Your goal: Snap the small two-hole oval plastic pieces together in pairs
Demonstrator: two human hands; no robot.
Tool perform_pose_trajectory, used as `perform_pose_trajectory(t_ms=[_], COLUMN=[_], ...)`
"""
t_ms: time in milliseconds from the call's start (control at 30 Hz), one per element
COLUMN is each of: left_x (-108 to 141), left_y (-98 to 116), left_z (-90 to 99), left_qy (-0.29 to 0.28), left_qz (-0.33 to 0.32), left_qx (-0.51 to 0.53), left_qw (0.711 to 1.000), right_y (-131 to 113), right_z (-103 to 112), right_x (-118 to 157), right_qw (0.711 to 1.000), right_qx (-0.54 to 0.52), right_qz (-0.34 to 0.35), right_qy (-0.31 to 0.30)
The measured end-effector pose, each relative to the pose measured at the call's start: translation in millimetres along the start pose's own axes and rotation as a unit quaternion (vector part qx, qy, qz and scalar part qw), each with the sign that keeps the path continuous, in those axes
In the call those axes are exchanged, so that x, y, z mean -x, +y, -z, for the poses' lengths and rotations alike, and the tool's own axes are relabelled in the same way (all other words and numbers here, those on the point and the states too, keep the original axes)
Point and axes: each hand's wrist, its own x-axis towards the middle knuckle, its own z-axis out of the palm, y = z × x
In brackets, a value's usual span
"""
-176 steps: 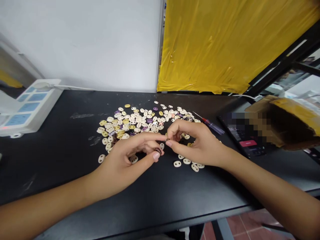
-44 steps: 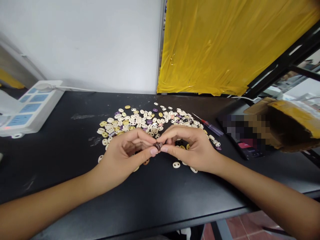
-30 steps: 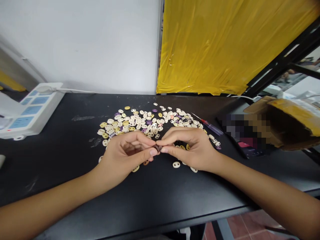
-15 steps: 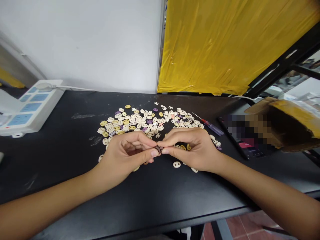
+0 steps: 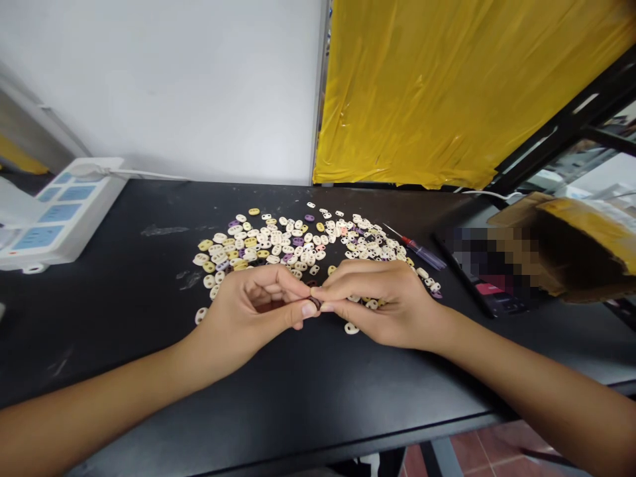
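While the left hand [image 5: 253, 311] and right hand [image 5: 385, 301] meet fingertip to fingertip, both pinch one dark bead [image 5: 314, 302], just in front of the bead pile [image 5: 293, 242].

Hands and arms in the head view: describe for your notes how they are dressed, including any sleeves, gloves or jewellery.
Both the left hand and the right hand are bare, with no gloves. The forearms are uncovered to the picture's edge, with no sleeves showing. No rings, watch or bracelets can be seen. The fingernails are short and appear unpainted.

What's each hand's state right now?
Left hand: closed, pinching the dark bead.
Right hand: closed, pinching the same bead from the other side.
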Motion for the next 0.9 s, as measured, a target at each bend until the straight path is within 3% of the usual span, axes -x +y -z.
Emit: perform_pose_trajectory(t_ms=[333,600,900], left_x=[0,0,-3], left_y=[-6,-8,-11], left_z=[4.3,6.0,10.7], left_qy=[0.011,0.012,0.024], left_qz=[0.018,0.01,-0.008], left_qx=[-0.01,0.038,0.056], left_qw=[1.0,0.999,0.998], right_y=[4,0,-1], right_z=[-3,-6,-5], right_x=[-1,-1,1], right_qw=[0.999,0.997,0.998], right_qx=[-0.039,-0.069,-0.043], right_qz=[-0.015,-0.038,-0.028], right_qy=[0.009,0.012,-0.035])
